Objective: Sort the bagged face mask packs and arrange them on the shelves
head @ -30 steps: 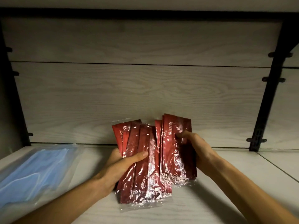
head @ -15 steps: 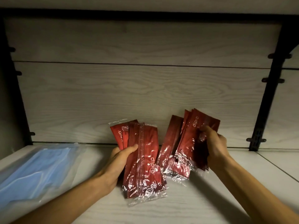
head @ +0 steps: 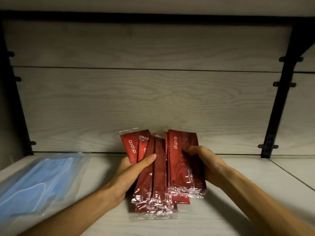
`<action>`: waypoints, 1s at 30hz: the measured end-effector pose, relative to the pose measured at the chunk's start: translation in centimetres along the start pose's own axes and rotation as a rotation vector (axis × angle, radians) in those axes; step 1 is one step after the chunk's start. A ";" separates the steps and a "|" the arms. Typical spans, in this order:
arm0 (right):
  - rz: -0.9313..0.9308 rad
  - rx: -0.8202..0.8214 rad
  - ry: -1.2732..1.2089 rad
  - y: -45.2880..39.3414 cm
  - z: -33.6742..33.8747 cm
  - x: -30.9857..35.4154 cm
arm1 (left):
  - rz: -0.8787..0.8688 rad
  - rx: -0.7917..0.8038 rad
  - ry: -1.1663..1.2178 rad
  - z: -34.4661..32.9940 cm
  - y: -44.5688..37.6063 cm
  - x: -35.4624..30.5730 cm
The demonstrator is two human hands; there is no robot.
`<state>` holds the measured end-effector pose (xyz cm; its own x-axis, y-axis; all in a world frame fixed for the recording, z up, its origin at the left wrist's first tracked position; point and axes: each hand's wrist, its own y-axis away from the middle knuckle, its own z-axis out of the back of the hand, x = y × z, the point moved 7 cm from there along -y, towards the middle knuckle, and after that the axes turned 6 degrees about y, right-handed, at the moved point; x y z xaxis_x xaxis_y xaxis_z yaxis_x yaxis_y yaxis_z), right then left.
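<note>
Over the shelf, the right hand has brought its red mask packs back against the left hand's bundle, both grips clamped; regrouping precedes placement beside the blue masks.

We see red mask packs in glossy, crinkled clear film. Blue masks lie in smooth clear plastic. Shelf and back panel show matt pale woodgrain; brackets look matt black.
</note>
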<state>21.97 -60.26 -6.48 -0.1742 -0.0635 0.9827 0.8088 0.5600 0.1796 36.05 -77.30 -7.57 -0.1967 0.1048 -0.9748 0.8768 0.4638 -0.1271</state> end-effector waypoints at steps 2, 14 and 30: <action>-0.023 0.037 0.041 0.0 -0.2 -0.3 | 0.033 -0.027 0.005 0.3 -0.3 0.6; 0.177 -0.131 0.207 -0.4 2.2 2.0 | 0.091 -0.093 -0.017 1.2 -1.3 1.5; 0.314 -0.005 0.431 0.6 1.4 5.0 | 0.050 0.169 -0.150 -0.9 -0.2 0.2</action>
<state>20.79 -59.06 -1.51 0.3227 -0.2275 0.9187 0.7876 0.6028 -0.1274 35.43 -76.55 -7.54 -0.0944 -0.0139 -0.9954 0.9473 0.3064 -0.0941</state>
